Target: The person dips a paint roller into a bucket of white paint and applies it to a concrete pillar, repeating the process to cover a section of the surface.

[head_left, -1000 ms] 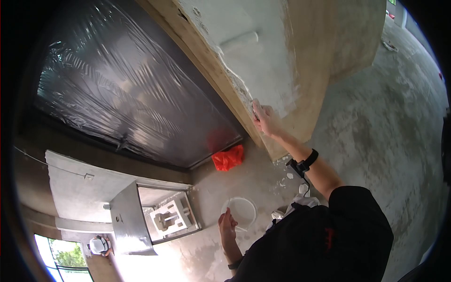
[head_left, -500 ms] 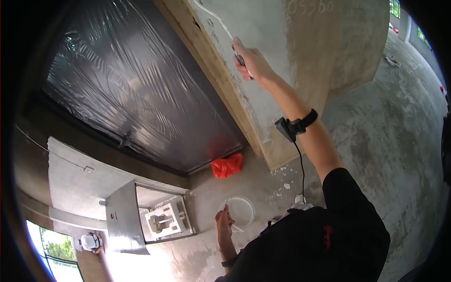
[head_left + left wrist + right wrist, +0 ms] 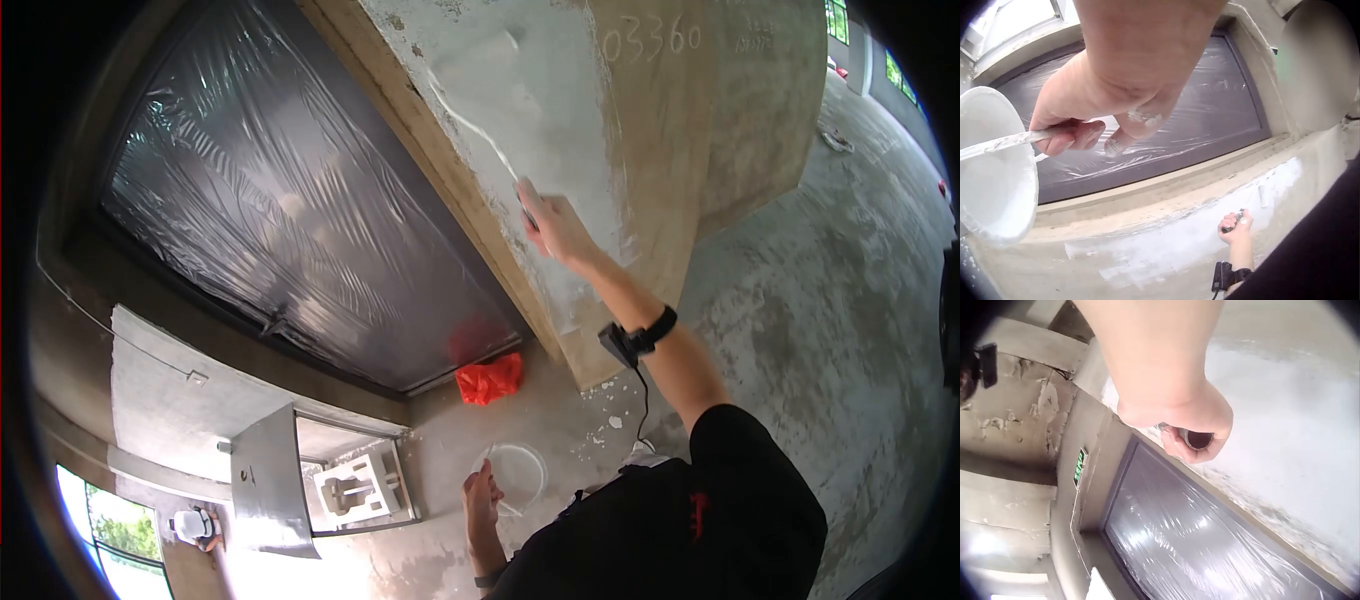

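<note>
In the head view, my right hand grips the handle of a paint roller. Its white wire frame runs up to the roller sleeve, which lies against the freshly coated wall. The right wrist view shows the hollow handle end poking out of the curled fingers; the sleeve is hidden there. My left hand holds a white bucket by its paint-smeared bail handle. White paint marks that hand's fingers. From above, only the bucket's pale round rim stands out beside the left hand.
Clear plastic film covers a large dark-framed opening left of the wall. A red plastic bag lies at its foot. White flecks spot the floor below the wall. A person in a white helmet is far off at lower left.
My right hand moved up the wall with the roller, then came back down part of the way. The left hand and bucket stayed nearly in place.
</note>
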`<state>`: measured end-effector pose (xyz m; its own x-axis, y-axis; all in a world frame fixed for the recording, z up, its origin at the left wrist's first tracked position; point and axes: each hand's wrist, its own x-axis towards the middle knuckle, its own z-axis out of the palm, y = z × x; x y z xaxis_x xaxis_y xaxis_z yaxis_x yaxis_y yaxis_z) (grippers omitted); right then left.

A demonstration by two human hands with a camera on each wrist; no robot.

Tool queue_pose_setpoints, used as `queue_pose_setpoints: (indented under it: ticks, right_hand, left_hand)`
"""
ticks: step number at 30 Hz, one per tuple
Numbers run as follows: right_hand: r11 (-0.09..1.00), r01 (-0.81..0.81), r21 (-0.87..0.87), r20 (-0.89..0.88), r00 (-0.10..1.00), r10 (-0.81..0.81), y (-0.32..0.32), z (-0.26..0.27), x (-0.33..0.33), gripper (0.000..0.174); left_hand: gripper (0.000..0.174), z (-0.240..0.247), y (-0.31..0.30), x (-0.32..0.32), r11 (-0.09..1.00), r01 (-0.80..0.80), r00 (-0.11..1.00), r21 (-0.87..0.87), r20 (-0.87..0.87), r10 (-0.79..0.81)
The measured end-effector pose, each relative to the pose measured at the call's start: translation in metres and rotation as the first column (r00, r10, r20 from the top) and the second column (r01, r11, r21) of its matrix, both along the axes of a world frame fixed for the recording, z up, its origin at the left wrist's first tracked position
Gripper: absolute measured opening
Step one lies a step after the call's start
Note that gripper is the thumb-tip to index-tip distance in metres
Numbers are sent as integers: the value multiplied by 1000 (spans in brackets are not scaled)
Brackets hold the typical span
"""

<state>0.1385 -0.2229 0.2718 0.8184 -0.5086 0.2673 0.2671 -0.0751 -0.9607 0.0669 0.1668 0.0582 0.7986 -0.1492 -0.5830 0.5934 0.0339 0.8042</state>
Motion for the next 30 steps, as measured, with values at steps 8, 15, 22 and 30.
queue_pose_setpoints:
  ticks: [8,15,22,30]
  right_hand:
    - [997,10,73,-245,969,8,10,-153,-36,66]
    - [956,-73,284,-315,935,165,19,-257,-70,63]
    - [920,-68,387,-347,913,214,14,-354,-90,58]
    - [984,172,-38,-622,767,-158,17,-432,-137,65]
  left_hand:
    - [34,-2,-9,-3,1000,-1,1000,29,-4,1]
    - [33,0,-19,-7,997,-18,999,70,-30,20]
    - [35,-2,-29,-11,999,-18,1000,47,1,18]
    - [39,-4,-39,-14,999,-29,999,39,-15,30]
